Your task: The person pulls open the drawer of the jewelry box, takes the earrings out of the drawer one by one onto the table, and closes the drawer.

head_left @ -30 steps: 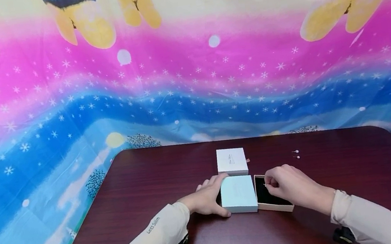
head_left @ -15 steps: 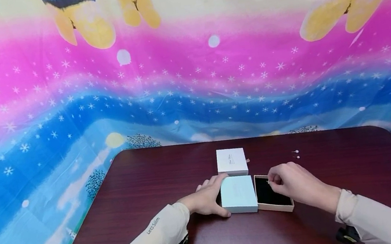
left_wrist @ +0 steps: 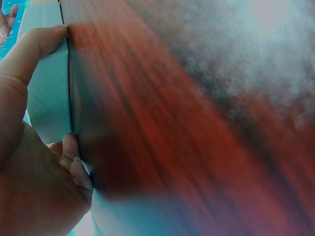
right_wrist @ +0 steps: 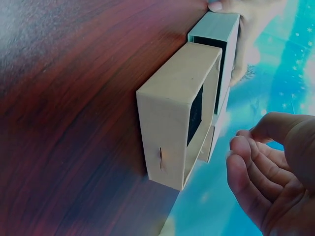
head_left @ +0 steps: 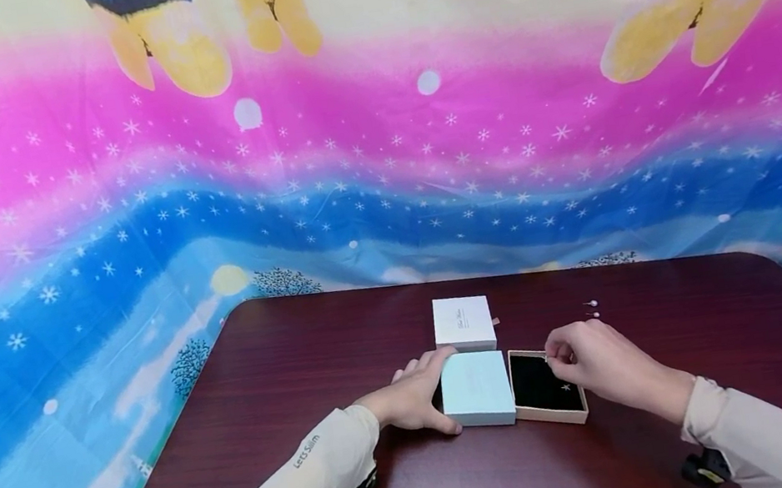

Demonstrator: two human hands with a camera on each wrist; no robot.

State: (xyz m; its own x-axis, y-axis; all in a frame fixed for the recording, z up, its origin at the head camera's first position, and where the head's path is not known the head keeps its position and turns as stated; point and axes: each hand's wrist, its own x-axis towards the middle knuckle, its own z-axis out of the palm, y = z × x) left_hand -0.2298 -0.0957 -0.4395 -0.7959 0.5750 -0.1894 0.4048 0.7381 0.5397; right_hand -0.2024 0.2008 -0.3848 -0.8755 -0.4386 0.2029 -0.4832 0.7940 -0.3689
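Observation:
In the head view my left hand [head_left: 410,397] grips the left side of a pale mint box sleeve [head_left: 476,387], thumb at the near side. The left wrist view shows the thumb and curled fingertips against the sleeve's green side [left_wrist: 49,93]. A beige drawer [head_left: 553,414] with black lining sticks out to the right of the sleeve. A small shiny star-like piece [head_left: 566,387] lies on the lining. Over the drawer's far right corner, my right hand [head_left: 597,356] pinches a tiny shiny piece [head_left: 546,358], mostly hidden by the fingertips; I cannot tell its kind.
Behind the sleeve stands a white box [head_left: 463,322] with a small ribbon tab on its right. Two pearl-headed pins or earrings [head_left: 593,303] lie at the back right of the dark wood table [head_left: 313,331]. A printed cloth [head_left: 377,153] hangs behind.
My right hand has moved right and slightly back across the drawer, with the tiny shiny piece at its fingertips. The star-like piece on the lining has come into view. My left hand stays put.

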